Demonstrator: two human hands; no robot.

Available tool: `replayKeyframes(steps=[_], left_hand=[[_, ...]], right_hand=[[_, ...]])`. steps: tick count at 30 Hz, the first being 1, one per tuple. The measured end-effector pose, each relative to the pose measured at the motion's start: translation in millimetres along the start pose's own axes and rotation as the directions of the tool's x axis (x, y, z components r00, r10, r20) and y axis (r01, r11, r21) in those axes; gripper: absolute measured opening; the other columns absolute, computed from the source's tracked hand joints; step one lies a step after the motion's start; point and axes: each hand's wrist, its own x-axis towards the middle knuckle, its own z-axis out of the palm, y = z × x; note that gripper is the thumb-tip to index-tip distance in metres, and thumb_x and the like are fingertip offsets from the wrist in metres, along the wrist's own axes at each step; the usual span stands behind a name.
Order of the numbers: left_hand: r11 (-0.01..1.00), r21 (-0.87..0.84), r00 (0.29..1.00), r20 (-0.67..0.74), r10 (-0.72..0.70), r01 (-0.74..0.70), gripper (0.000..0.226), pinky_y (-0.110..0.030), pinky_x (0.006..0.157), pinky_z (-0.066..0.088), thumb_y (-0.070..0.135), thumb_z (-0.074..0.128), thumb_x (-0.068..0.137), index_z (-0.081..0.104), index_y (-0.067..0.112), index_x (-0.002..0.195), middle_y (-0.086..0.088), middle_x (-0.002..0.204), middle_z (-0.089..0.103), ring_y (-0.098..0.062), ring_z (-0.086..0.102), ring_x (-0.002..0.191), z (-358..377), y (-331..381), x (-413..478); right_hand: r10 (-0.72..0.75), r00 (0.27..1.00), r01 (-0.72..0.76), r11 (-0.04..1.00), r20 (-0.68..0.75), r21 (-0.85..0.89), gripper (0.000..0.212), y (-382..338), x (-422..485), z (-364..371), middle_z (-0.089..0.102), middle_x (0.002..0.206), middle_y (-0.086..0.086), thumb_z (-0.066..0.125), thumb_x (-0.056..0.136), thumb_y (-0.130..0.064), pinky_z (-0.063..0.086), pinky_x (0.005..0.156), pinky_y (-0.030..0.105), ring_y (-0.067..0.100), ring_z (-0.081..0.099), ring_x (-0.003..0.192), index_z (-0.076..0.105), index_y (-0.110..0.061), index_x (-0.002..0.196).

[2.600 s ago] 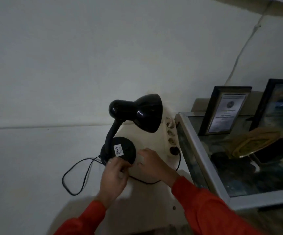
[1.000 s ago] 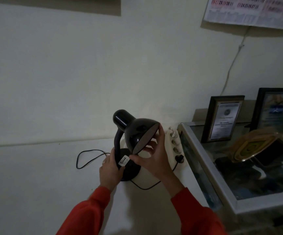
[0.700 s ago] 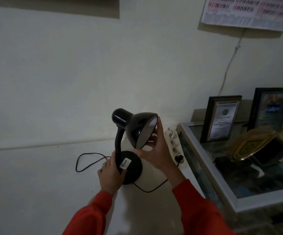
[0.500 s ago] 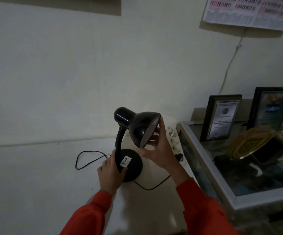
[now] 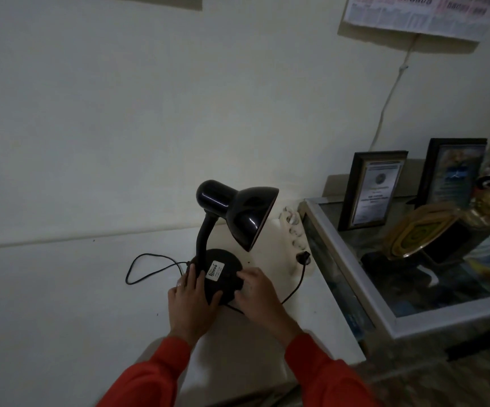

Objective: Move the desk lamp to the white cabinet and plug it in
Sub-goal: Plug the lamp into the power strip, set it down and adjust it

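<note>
Your black desk lamp [image 5: 232, 227] stands on the white cabinet [image 5: 61, 289], its plug [image 5: 303, 257] in the power strip [image 5: 293, 230]. Your left hand [image 5: 192, 301] and right hand [image 5: 257, 292] loosely cup its round base.

The round black base of the black desk lamp [image 5: 223, 274] carries a small white sticker [image 5: 215, 270] with a dark brand word, too blurred to read. The white wall calendar [image 5: 420, 10] and the two black-framed certificates [image 5: 373, 189] show print too small to read.
</note>
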Motion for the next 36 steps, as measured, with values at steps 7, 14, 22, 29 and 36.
replayKeyframes(steps=[7,14,22,29,36], left_hand=[[1.0,0.012,1.0,0.027,-0.017,0.017,0.069,-0.044,0.107,0.03,0.057,0.043,0.087,0.033,0.016,0.141,-0.011,0.156,0.024,-0.031,0.03,0.138,-3.7,5.0,-3.9],[1.0,0.006,0.999,0.045,-0.027,0.027,0.068,-0.046,0.105,0.033,0.056,0.047,0.086,0.037,0.015,0.139,-0.011,0.154,0.029,-0.034,0.034,0.136,-4.8,4.1,-3.4],[0.998,-0.011,0.997,0.058,-0.054,0.055,0.068,-0.043,0.103,0.031,0.056,0.049,0.084,0.036,0.019,0.14,-0.007,0.156,0.027,-0.031,0.036,0.134,-6.1,3.4,-2.9],[0.998,0.002,0.995,0.084,-0.06,0.06,0.068,-0.042,0.104,0.03,0.057,0.047,0.085,0.033,0.021,0.141,-0.005,0.156,0.025,-0.029,0.034,0.135,-10.1,4.8,-1.5],[0.998,0.014,0.99,0.123,-0.062,0.06,0.067,-0.043,0.105,0.029,0.052,0.048,0.085,0.032,0.019,0.141,-0.007,0.156,0.024,-0.031,0.034,0.134,-15.2,9.0,-0.3]], right_hand=[[-0.049,0.99,0.091,0.937,0.13,-0.338,0.061,3.2,0.8,23.1,0.025,0.15,0.013,0.052,0.093,-0.023,0.037,0.113,0.036,0.028,0.032,0.135,0.028,-0.009,0.147],[-0.035,0.991,0.082,0.918,0.126,-0.387,0.061,1.5,7.4,26.7,0.024,0.149,0.014,0.051,0.093,-0.025,0.041,0.108,0.037,0.03,0.034,0.13,0.027,-0.01,0.147],[0.007,0.987,0.068,0.882,0.158,-0.467,0.056,-3.6,12.4,26.1,0.027,0.147,0.019,0.047,0.093,-0.018,0.043,0.103,0.039,0.035,0.037,0.126,0.03,-0.004,0.144],[0.007,0.986,0.079,0.863,0.169,-0.499,0.054,-3.4,10.1,24.8,0.03,0.146,0.021,0.043,0.093,-0.019,0.041,0.099,0.045,0.038,0.04,0.122,0.031,-0.002,0.143],[-0.026,0.984,0.11,0.86,0.174,-0.498,0.049,-3.5,1.7,18.2,0.037,0.141,0.019,0.05,0.088,-0.015,0.046,0.096,0.046,0.039,0.046,0.115,0.041,-0.001,0.135]])
